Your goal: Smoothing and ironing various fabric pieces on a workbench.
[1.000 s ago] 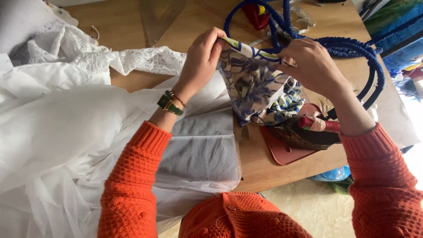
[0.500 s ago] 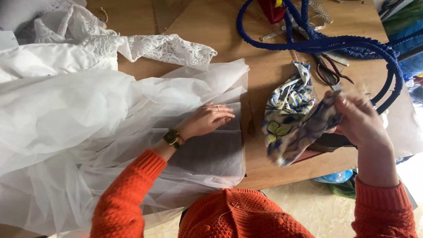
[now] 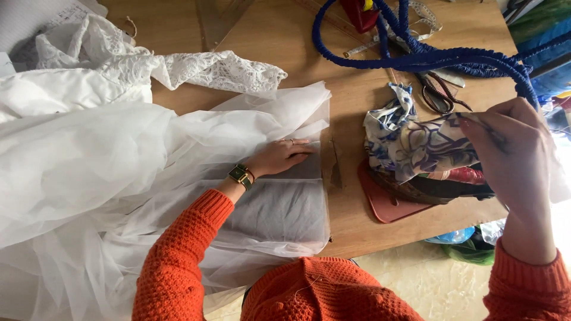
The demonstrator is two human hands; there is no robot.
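Since the earlier frame the left hand [image 3: 282, 156] has shifted further along the sheer white fabric [image 3: 119, 172] toward its right edge, and the right hand [image 3: 516, 151] has lifted the blue-and-white patterned cloth [image 3: 419, 145] higher and spread it wider. Nearest the body, the orange sleeves frame the work. The left hand lies flat, palm down, fingers extended and holding nothing, pressing the sheer white fabric onto the tabletop [image 3: 351, 214]. The right-hand grip is pinched closed on the upper corner of the patterned cloth, which hangs above the reddish mat [image 3: 389, 205] with its left end bunched near the tabletop. To do this well, keep the flat palm steady so the sheer layer does not slide or wrinkle, and hold the patterned cloth by its edge only, clear of the clutter beneath it. Beyond, white lace trim [image 3: 223, 71] lies along the top of the sheer fabric. Scissors [image 3: 440, 95] rest beside the cloth, and a thick blue cord [image 3: 428, 56] loops across the far tabletop.
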